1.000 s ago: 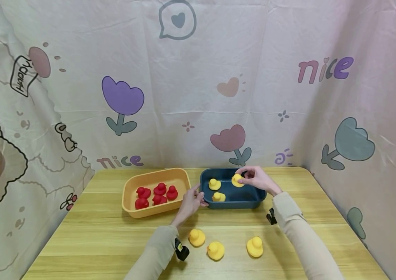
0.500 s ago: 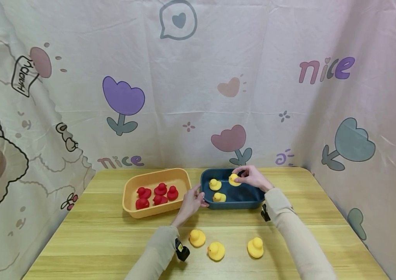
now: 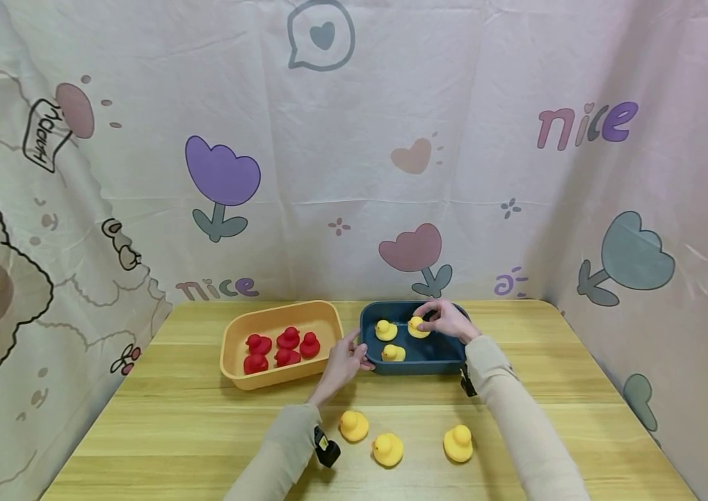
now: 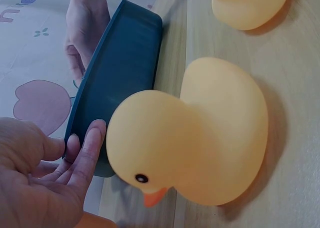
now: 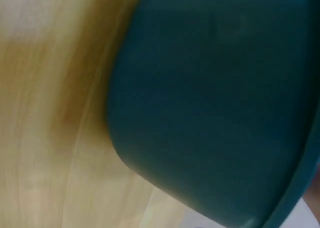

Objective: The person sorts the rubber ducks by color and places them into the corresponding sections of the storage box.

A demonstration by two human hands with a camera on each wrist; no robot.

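In the head view my right hand [image 3: 448, 323] reaches into the dark blue tray [image 3: 416, 369] from the right and pinches a yellow toy duck [image 3: 418, 328] by its side. Two other yellow ducks sit at the tray's left, one at the back [image 3: 385, 330] and one at the front [image 3: 393, 353]. With its fingers fairly straight, my left hand [image 3: 343, 360] touches the tray's near left corner. Large in the left wrist view, a loose yellow duck [image 4: 220, 133] stands beside that hand. Only the tray's outer wall [image 5: 210, 97] fills the right wrist view; the held duck is hidden there.
A yellow-orange tray [image 3: 235, 377] with several red ducks [image 3: 288, 338] stands left of the blue one. Three yellow ducks lie on the wooden table [image 3: 204, 438] nearer the front, one of them apart at the right [image 3: 457, 444]. A patterned curtain [image 3: 304, 174] hangs behind.
My right hand has moved left inside the blue tray with the yellow duck, bringing it closer to the two ducks there and slightly lower. The left hand has stayed at the corner.
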